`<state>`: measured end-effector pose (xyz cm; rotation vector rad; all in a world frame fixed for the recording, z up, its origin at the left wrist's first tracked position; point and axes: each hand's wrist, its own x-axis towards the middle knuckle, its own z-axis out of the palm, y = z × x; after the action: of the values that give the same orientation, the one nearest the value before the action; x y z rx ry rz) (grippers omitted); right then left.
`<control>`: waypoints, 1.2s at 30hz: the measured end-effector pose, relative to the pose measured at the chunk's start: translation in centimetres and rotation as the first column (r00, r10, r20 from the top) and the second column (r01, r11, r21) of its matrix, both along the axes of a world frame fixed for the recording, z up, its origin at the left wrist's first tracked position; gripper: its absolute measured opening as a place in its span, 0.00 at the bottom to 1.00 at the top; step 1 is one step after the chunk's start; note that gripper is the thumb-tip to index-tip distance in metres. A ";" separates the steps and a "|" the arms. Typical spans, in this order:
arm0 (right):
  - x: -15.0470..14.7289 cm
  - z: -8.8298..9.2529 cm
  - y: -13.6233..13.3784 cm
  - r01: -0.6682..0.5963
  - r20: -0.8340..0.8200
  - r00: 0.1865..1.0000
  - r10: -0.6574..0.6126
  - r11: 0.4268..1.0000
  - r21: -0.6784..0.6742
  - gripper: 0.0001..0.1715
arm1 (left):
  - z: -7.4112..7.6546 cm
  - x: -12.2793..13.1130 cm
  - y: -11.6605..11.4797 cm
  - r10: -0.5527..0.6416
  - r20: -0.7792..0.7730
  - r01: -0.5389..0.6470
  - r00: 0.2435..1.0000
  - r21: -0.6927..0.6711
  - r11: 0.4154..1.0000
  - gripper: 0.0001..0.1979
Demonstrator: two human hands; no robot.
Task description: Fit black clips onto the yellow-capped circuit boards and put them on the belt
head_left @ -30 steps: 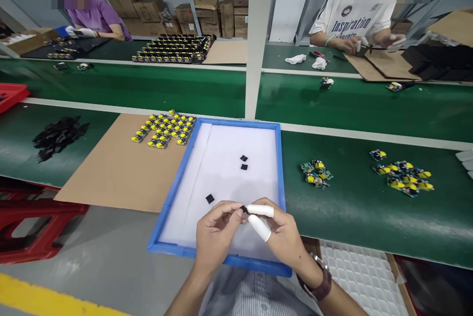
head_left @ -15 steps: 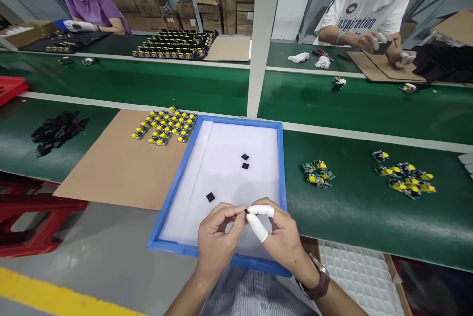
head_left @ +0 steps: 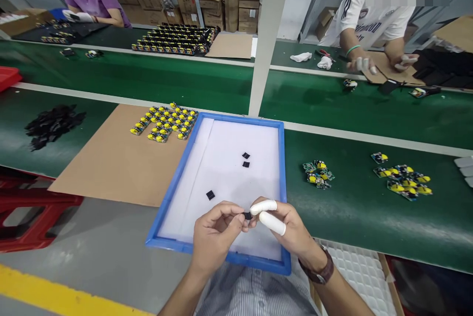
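My left hand (head_left: 216, 232) pinches a small black piece (head_left: 247, 215) between thumb and fingers, above the near part of a white tray with a blue rim (head_left: 284, 173). On the piece's right side is my right hand (head_left: 286, 225), with white covers on its thumb and index finger. The index fingertip is at the piece, while the thumb stands a little apart from it; whether this hand grips the piece is unclear. Two small black pieces (head_left: 246, 164) lie near the tray's middle, and another black piece (head_left: 210, 195) lies left of them.
Cardboard (head_left: 111, 158) with rows of yellow-topped boards (head_left: 158, 121) is left of the tray; a black pile (head_left: 53, 123) lies farther left. More boards (head_left: 404, 183) are at right. Across the bench, one person in purple (head_left: 96, 0) and another in white (head_left: 384, 20) handle parts.
My right thumb has moved off the black piece, and more of the piece shows. The view has shifted slightly. Across the bench, the person in white has let go of a dark piece.
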<state>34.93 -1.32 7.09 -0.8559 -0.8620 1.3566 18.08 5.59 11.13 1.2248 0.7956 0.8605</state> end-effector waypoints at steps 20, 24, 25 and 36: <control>-3.3 0.5 -1.1 0.279 0.550 0.664 -0.507 0.850 0.446 0.27 | -2.5 0.5 -2.6 0.315 -0.198 -0.125 0.928 0.632 0.765 0.22; -2.8 0.3 -0.9 0.260 0.579 0.658 -0.482 0.866 0.427 0.27 | -3.1 0.4 -2.6 0.316 -0.214 -0.138 0.924 0.585 0.799 0.27; -2.5 0.3 -0.8 0.257 0.581 0.671 -0.460 0.880 0.400 0.26 | -3.1 0.4 -2.5 0.301 -0.220 -0.140 0.928 0.543 0.828 0.25; -0.8 0.6 -0.4 0.163 0.298 0.936 -0.185 0.982 0.098 0.07 | -1.3 0.3 -1.4 0.090 -0.141 -0.031 0.986 0.375 0.927 0.13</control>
<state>34.13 -1.76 7.72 -1.0784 -1.0411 1.0460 18.37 4.19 9.78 1.6258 0.8218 1.0056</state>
